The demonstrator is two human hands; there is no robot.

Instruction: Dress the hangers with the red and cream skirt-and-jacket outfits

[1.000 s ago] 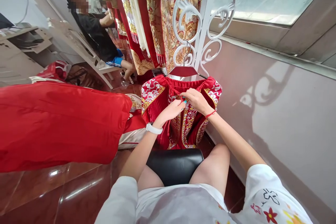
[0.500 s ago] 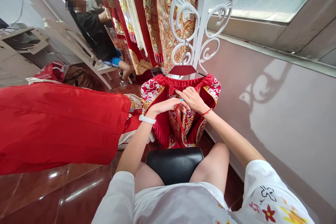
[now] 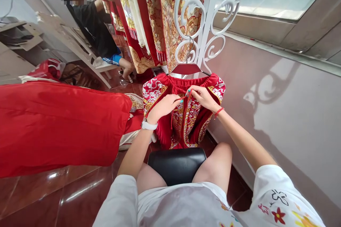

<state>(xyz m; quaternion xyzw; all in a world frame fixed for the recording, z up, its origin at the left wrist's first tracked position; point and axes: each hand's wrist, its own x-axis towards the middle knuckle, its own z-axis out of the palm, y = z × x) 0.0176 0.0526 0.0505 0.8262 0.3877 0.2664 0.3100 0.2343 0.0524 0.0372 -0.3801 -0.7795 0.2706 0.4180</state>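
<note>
A red embroidered skirt (image 3: pixel 157 92) hangs by its gathered waistband from a hanger (image 3: pixel 187 68) hooked on a white scrolled metal rack (image 3: pixel 198 25). My left hand (image 3: pixel 165 106) and my right hand (image 3: pixel 204 97) are both at the front of the waistband. Each one pinches an end of a thin red drawstring (image 3: pixel 183 98), which is stretched between them. A white watch sits on my left wrist, a red thread on my right. I sit on a black stool (image 3: pixel 177 165) facing the skirt.
A big red cloth bundle (image 3: pixel 58 127) lies at the left on the glossy red floor (image 3: pixel 66 191). Embroidered red and gold garments (image 3: pixel 160 17) hang behind the rack. Another person (image 3: pixel 93 28) sits on a white chair at the back left. A plain wall (image 3: pixel 279 106) runs along the right.
My hands have moved up a little on the waistband, and the red drawstring is now pulled tight between them instead of hanging in a loop.
</note>
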